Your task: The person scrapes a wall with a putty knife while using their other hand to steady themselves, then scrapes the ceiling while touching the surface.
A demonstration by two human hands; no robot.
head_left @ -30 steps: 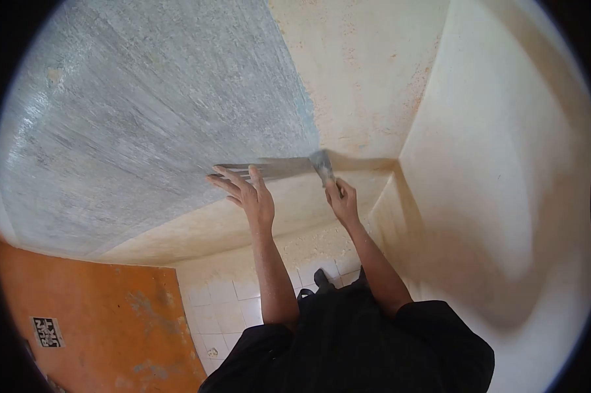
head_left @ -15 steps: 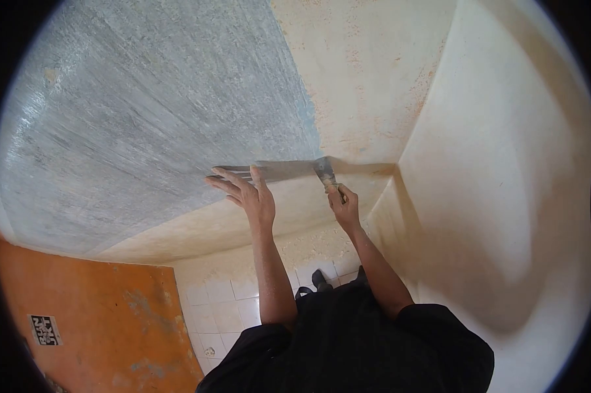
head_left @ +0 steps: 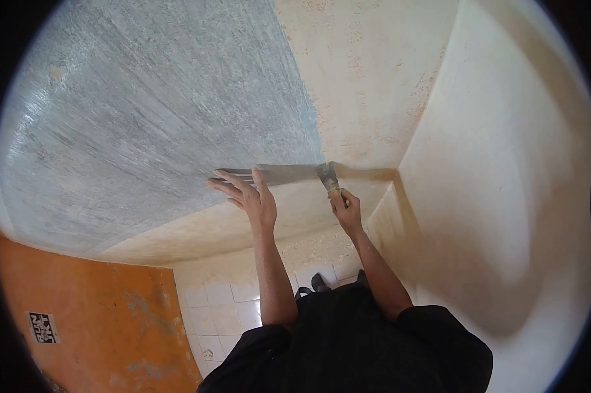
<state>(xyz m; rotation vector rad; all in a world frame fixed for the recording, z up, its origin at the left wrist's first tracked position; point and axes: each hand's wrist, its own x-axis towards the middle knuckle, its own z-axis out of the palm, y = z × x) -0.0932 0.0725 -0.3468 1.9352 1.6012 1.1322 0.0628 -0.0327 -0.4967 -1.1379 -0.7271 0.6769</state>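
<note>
With fingers spread, my left hand point(head_left: 255, 203) rests its fingertips against the wall point(head_left: 171, 111), which is streaky grey-blue on the left and bare cream with orange specks on the right. My right hand point(head_left: 346, 208) is closed around the handle of a putty knife point(head_left: 327, 175). The flat blade points up and meets the wall near the lower end of the grey-blue edge. Shadows of my hands and the knife lie across the wall.
A cream side wall point(head_left: 492, 196) meets the worked wall in a corner on the right. An orange panel point(head_left: 112, 314) with a black-and-white sticker point(head_left: 43, 327) stands at lower left. White floor tiles point(head_left: 210, 318) carry crumbs near the wall's foot.
The putty knife and my right hand have shifted slightly downward in view. My left hand stays spread at the wall, almost unmoved.
</note>
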